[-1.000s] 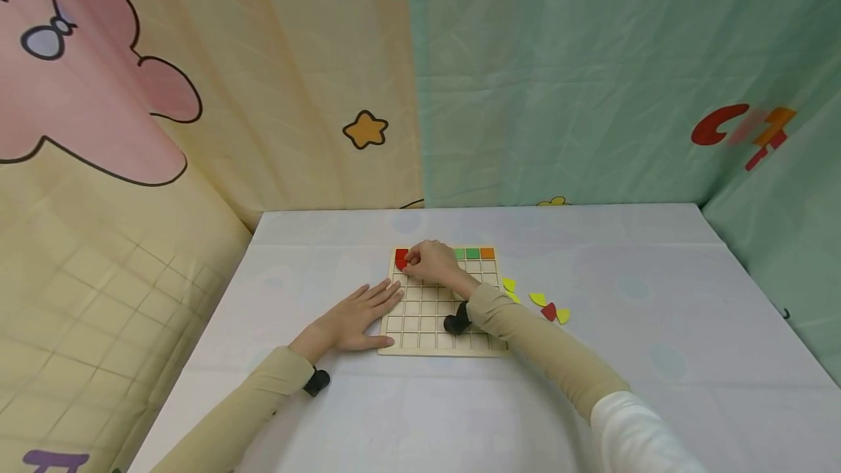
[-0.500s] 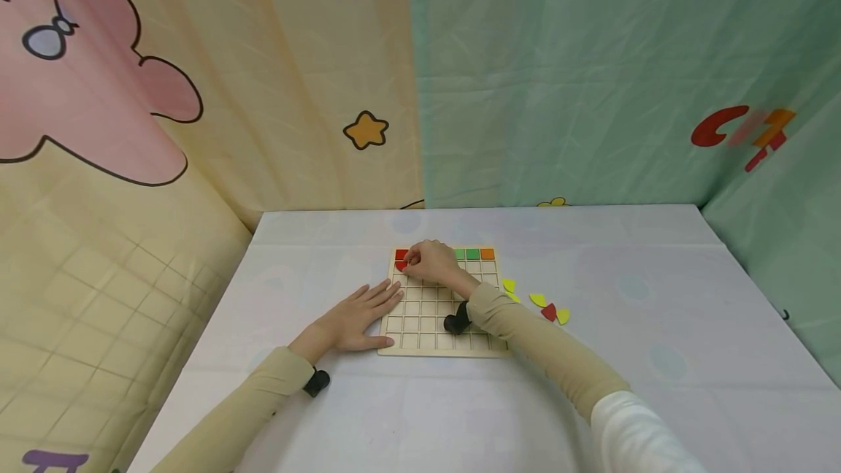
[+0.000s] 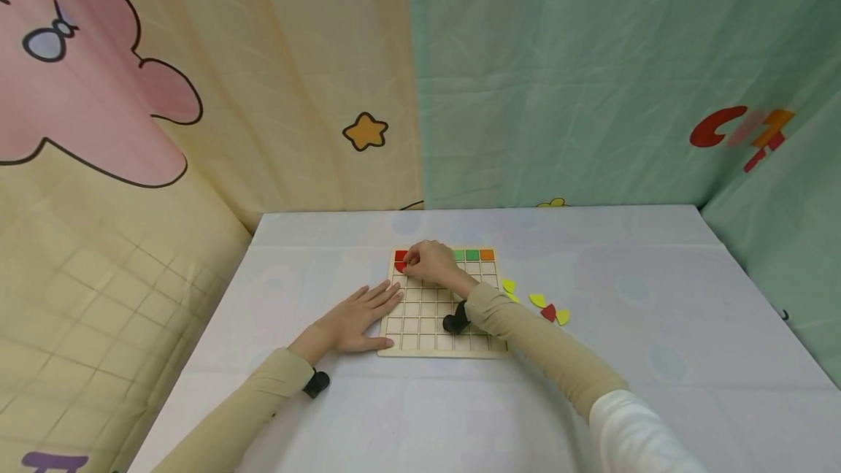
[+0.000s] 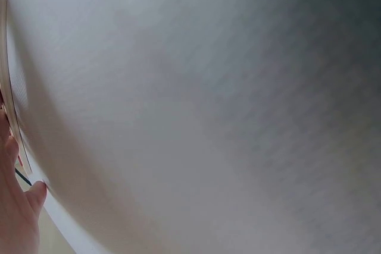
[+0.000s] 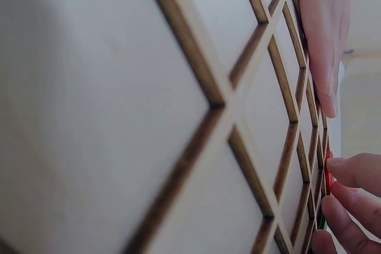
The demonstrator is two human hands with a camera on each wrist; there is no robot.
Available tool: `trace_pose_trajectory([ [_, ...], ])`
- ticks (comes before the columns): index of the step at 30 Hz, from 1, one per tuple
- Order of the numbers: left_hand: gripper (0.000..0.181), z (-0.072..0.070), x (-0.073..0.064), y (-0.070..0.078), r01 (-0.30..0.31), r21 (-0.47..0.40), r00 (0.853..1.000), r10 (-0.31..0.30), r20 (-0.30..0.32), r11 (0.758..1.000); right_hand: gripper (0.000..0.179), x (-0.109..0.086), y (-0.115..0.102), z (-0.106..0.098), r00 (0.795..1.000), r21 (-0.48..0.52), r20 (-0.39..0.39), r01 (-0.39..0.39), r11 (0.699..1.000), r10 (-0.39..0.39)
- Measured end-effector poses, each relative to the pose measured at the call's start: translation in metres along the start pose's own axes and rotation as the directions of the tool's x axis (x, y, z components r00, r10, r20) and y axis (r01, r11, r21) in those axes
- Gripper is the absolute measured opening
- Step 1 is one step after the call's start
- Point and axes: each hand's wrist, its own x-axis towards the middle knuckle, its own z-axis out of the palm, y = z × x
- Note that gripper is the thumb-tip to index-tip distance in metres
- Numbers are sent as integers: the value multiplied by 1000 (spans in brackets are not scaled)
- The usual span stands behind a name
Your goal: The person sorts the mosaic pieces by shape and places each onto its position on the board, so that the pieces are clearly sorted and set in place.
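Note:
A pale wooden grid board (image 3: pixel 427 351) lies on the table. Its far row holds colored square tiles, including a red square (image 3: pixel 401 255), a green square (image 3: pixel 472 255) and an orange square (image 3: pixel 487 255). My right hand (image 3: pixel 434 263) reaches over the far left part, pinching a red rounded tile (image 3: pixel 401 268) in the cell below the red square. The right wrist view also has this red tile (image 5: pixel 330 171) between thumb and fingers, seen edge-on. My left hand (image 3: pixel 355 318) lies flat, fingers spread, fingertips on the board's left edge. My right hand hides several far-row cells.
Right of the board lie several loose yellow tiles, such as one yellow tile (image 3: pixel 537 301), beside a loose red tile (image 3: pixel 548 313). A white cloth covers the table (image 3: pixel 644 276). Printed curtains (image 3: pixel 558 93) hang behind it. The right sleeve (image 3: pixel 539 341) crosses the board's right side.

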Motion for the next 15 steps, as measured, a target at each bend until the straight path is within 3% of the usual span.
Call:
trace_pose_trajectory([
  [15, 87, -1, -1, 0, -18, -5, 1000, 17, -13, 1000, 19, -4, 2, -7, 1000, 44, 0, 6, 999, -6],
])
